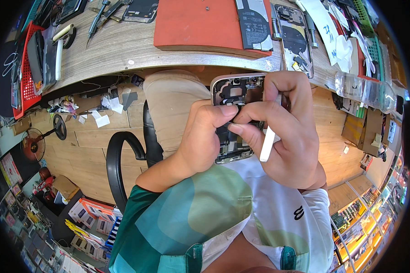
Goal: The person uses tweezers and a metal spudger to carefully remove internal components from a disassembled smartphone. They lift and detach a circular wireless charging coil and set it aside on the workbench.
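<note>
An opened smartphone, its inner parts bare and its frame light-coloured, is held up over my lap, in front of the bench edge. My left hand grips it along the left side, with the thumb resting on the inside of the phone. My right hand is closed around a slim white bar-shaped tool, which points down out of the palm. The right thumb and index finger pinch together over the middle of the phone, close to the left thumb. Whatever lies between those fingertips is hidden.
On the wooden bench, a red mat bears a black phone battery. Another opened phone lies right of it, near a clear plastic container. Screwdrivers and a red basket are at left. A chair armrest stands beside me.
</note>
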{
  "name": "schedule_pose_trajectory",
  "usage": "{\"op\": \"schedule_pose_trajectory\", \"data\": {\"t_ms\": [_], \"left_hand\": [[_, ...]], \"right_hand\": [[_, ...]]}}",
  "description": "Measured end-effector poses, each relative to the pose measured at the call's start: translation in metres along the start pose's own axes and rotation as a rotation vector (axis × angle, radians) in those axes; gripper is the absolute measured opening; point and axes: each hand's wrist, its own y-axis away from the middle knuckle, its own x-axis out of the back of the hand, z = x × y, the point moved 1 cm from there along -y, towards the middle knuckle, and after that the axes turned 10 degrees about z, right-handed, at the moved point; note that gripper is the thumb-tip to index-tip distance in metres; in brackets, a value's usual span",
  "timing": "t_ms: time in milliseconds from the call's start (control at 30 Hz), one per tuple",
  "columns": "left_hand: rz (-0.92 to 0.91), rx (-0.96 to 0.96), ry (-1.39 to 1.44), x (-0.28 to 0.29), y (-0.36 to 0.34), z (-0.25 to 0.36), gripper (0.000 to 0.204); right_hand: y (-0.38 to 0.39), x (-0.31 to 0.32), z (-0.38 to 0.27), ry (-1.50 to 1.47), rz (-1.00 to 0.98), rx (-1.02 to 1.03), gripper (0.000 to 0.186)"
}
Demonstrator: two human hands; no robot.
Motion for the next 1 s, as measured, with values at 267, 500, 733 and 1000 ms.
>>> {"op": "schedule_pose_trajectory", "data": {"t_ms": [267, 500, 733, 1000], "left_hand": [[0.135, -0.011, 0.008, -0.001, 0.005, -0.011, 0.028], [0.074, 0.052, 0.057, -0.008, 0.0, 0.001, 0.038], [0.062, -0.053, -0.033, -0.008, 0.001, 0.012, 0.038], [0.086, 0.002, -0.119, -0.014, 0.004, 0.022, 0.042]], "right_hand": [[0.002, 0.0, 0.0, -0.034, 0.025, 0.008, 0.026], [0.003, 0.001, 0.001, -0.024, 0.019, 0.01, 0.027], [0.004, -0.001, 0.001, 0.022, 0.021, 0.03, 0.031], [0.004, -0.002, -0.001, 0.053, 0.026, 0.094, 0.035]]}}
